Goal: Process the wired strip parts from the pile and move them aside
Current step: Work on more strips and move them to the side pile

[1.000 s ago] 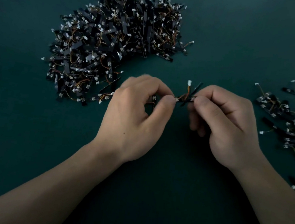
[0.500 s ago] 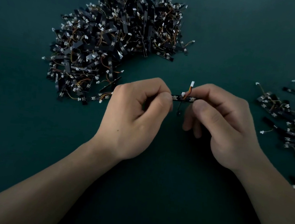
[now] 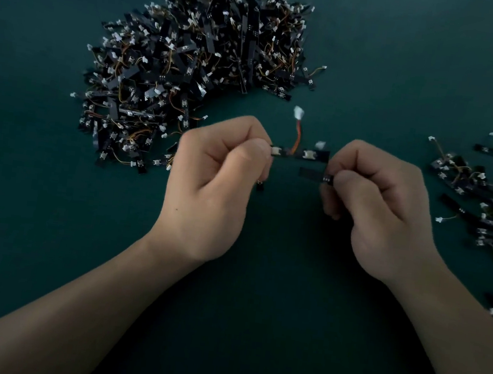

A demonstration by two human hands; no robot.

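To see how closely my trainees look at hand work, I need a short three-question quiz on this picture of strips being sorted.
1. True or false: the big pile lies on the right hand's side of the table.
2. The left hand pinches a wired strip. Its wire points: A) toward the top of the picture; B) toward the wrists; C) under the pile.
3. Which hand pinches the bare strip?
Key: 1 false; 2 A; 3 the right hand.
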